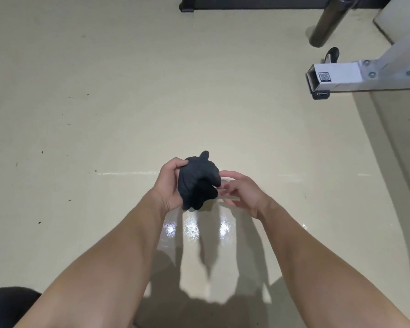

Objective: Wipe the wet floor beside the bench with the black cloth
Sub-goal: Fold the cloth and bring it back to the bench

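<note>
A bunched black cloth point(198, 183) is held in the air above the beige floor, in the middle of the head view. My left hand point(169, 183) grips it from the left, fingers curled over its top edge. My right hand point(240, 191) is just to the right of the cloth, fingers loosely bent and blurred; whether they touch the cloth I cannot tell. Below the hands a wet, shiny patch of floor point(194, 229) reflects lights. The bench's white metal foot point(341, 75) lies at the upper right.
A black cylindrical post point(327, 22) stands at the top right behind the bench foot. A dark equipment base point(187, 7) lines the top edge. A dark rounded object point(7, 304) sits at the bottom left corner. Small dark specks dot the floor on the left.
</note>
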{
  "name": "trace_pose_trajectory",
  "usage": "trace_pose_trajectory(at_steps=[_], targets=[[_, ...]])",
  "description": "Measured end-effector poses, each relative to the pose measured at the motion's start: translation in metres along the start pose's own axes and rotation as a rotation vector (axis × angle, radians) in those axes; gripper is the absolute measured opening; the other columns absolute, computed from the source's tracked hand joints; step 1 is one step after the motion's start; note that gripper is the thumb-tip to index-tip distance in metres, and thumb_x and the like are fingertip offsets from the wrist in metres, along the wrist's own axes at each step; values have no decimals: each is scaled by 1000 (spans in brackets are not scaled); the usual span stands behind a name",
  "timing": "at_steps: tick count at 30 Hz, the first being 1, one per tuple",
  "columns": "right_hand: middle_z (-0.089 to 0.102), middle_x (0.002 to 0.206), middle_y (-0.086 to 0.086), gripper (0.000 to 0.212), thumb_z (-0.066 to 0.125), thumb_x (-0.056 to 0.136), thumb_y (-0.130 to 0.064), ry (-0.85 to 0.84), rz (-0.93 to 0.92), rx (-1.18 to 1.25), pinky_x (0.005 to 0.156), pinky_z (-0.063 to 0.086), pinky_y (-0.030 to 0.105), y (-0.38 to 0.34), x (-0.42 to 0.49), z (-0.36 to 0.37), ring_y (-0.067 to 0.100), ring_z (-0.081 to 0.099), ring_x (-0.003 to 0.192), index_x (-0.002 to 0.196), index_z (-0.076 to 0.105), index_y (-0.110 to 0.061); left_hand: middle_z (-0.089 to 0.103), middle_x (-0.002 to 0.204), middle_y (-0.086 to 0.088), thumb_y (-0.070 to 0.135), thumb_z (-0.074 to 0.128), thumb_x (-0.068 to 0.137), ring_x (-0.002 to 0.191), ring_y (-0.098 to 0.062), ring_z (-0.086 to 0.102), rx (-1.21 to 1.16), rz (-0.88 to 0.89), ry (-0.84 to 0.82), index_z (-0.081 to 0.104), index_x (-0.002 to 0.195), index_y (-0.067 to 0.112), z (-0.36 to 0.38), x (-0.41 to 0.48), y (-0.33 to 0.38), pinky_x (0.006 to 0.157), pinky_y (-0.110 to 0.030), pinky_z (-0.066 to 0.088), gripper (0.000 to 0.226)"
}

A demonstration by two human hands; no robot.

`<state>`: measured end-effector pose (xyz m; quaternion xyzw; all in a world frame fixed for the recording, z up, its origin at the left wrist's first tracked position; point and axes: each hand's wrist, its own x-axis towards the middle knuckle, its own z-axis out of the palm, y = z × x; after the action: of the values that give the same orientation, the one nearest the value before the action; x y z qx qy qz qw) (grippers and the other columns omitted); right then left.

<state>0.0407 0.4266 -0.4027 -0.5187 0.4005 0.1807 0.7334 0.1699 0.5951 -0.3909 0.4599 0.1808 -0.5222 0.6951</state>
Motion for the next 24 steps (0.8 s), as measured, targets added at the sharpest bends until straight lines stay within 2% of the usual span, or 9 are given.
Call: trace_pose_trajectory(at_steps=[2, 4, 7, 9, 13, 16, 19, 22, 24], targets=[[77, 98, -1, 41, 51, 90, -13, -1, -16, 114, 84, 55, 35, -10, -2, -2, 16, 71, 91, 125, 62, -31, 67, 97, -16, 23, 49, 86, 87, -32, 63, 16, 1, -38, 70, 102, 4, 7, -1, 2, 86, -39, 45, 32], [72, 83, -5, 25, 57, 96, -20, 44, -88, 244, 90, 53, 37, -24, -3, -4, 15, 67, 79, 119, 67, -21, 66, 85, -13, 15, 44, 83, 77, -29, 63, 91, 4, -90, 70, 86, 7, 16, -2, 4, 76, -35, 47, 27], [64, 78, 2, 14, 63, 99, -14, 111, -205, 261, 72, 52, 27, -47, -5, -9, 14, 60, 62, 111, 67, -8, 61, 73, -8, 5, 42, 79, 66, -24, 59, 308, 9, -103, 68, 70, 11, 26, -3, 2, 64, -31, 47, 29], [65, 83, 5, 20, 63, 98, -8, 145, -195, 258, 69, 56, 29, -62, -9, -12, 18, 64, 69, 118, 63, -7, 57, 71, -7, 4, 42, 79, 62, -22, 56, 394, 9, -81, 67, 66, 13, 31, -4, -2, 59, -27, 45, 29], [59, 90, 10, 31, 53, 96, 3, 161, -233, 325, 66, 55, 32, -89, -26, -18, 18, 61, 68, 126, 61, -3, 53, 83, -6, 18, 56, 59, 64, -20, 50, 571, -25, -20, 58, 72, 18, 51, -10, -7, 58, -26, 38, 14], [62, 92, 15, 35, 48, 94, 9, 68, -269, 346, 55, 53, 28, -105, -43, -18, 19, 66, 67, 123, 63, -1, 57, 100, -1, 30, 68, 64, 76, -20, 57, 523, 16, -14, 58, 103, 23, 62, -7, -7, 74, -34, 42, 41], [62, 84, 13, 39, 44, 90, 11, -9, -331, 335, 63, 56, 30, -116, -54, -20, 23, 63, 68, 116, 69, -3, 70, 115, 9, 27, 68, 79, 99, -13, 65, 617, 182, -59, 54, 131, 40, 78, -1, 3, 92, -35, 44, 55], [62, 76, 13, 39, 42, 86, 10, -14, -392, 305, 68, 54, 36, -127, -61, -27, 26, 59, 66, 101, 73, -8, 70, 95, 2, 11, 68, 90, 83, -5, 63, 787, 306, -104, 67, 125, 25, 98, -2, 16, 80, -23, 46, 38], [58, 78, 14, 37, 41, 78, 6, 34, -405, 314, 65, 51, 34, -135, -67, -33, 26, 54, 69, 85, 74, -12, 62, 81, -7, 15, 72, 87, 75, -15, 56, 917, 320, -130, 78, 99, 17, 109, -7, 24, 74, -26, 44, 13]])
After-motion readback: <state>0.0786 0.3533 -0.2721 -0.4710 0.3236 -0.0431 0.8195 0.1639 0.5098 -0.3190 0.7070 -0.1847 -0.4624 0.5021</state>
